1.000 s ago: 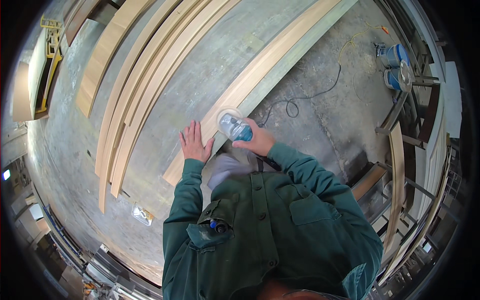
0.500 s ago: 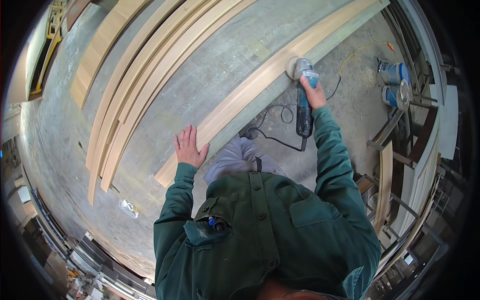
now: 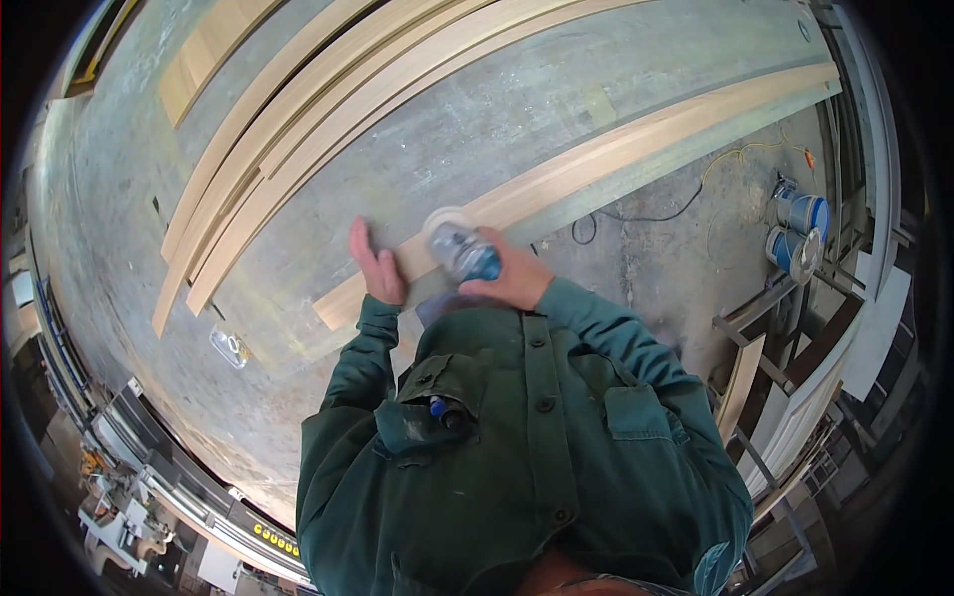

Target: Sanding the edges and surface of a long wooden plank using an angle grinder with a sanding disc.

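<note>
My right hand point(image 3: 517, 273) grips an angle grinder point(image 3: 463, 250) with a round pale disc. The disc is at the surface of a long light wooden board point(image 3: 596, 154), toward the board's left end. Motion blurs the tool, so I cannot tell whether disc and wood touch. Just left of the grinder is my left hand point(image 3: 378, 266), fingers stretched out and holding nothing. It is at the board's far edge close to its left end; its palm is partly turned toward the tool. The board lies along the near edge of a grey worktable point(image 3: 437, 164).
Several long wooden boards point(image 3: 263, 204) lie across the table's far left, beside a wider panel point(image 3: 214, 55). A small clear-plastic item point(image 3: 231, 348) is at left. Blue-and-white buckets point(image 3: 803, 214) stand at right, near a metal rack and a dark cord point(image 3: 666, 217).
The grinder in my right hand has come left along the board, close to my left hand. My left hand has lifted from lying flat and turned on edge. The view has shifted.
</note>
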A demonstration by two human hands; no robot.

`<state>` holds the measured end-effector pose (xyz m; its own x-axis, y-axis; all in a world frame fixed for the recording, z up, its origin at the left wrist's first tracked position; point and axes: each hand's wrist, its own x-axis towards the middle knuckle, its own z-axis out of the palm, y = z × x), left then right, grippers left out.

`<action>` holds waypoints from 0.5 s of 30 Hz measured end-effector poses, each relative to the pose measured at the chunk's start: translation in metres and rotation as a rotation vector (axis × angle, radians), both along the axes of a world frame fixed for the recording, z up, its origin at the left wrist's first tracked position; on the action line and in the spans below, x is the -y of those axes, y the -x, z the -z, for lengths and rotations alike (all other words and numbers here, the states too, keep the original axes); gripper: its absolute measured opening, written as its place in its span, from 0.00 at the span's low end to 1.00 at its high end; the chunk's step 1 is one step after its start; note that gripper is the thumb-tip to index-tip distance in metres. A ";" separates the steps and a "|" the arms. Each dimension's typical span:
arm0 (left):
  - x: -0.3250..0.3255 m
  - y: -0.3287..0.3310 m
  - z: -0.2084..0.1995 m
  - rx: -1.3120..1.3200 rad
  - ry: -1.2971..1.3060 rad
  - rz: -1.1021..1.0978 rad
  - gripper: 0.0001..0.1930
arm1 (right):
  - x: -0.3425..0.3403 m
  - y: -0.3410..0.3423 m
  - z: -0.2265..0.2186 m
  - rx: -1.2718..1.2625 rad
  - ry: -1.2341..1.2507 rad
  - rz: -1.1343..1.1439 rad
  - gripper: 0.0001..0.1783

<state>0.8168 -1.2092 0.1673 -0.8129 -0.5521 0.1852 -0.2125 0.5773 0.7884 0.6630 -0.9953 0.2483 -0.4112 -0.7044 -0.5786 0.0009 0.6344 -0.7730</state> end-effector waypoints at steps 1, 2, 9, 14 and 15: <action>0.000 0.002 -0.001 -0.051 -0.080 -0.141 0.30 | 0.011 -0.002 -0.006 -0.023 -0.086 -0.125 0.59; 0.005 0.000 0.001 -0.023 -0.061 -0.184 0.31 | 0.018 -0.001 -0.011 -0.025 -0.093 -0.118 0.59; 0.001 0.007 -0.003 0.144 0.113 0.029 0.27 | -0.016 0.033 -0.005 -0.046 -0.103 -0.048 0.58; -0.050 0.063 -0.008 0.384 0.266 0.331 0.28 | -0.088 0.099 0.010 -0.068 -0.004 0.369 0.51; -0.061 0.080 -0.011 0.390 0.293 0.379 0.29 | -0.098 0.115 0.007 -0.053 0.051 0.450 0.49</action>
<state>0.7370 -1.1479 0.1779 -0.9810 -0.1830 -0.0647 -0.1910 0.8501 0.4908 0.5484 -0.8968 0.2414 -0.7112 -0.4761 -0.5172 0.2270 0.5408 -0.8099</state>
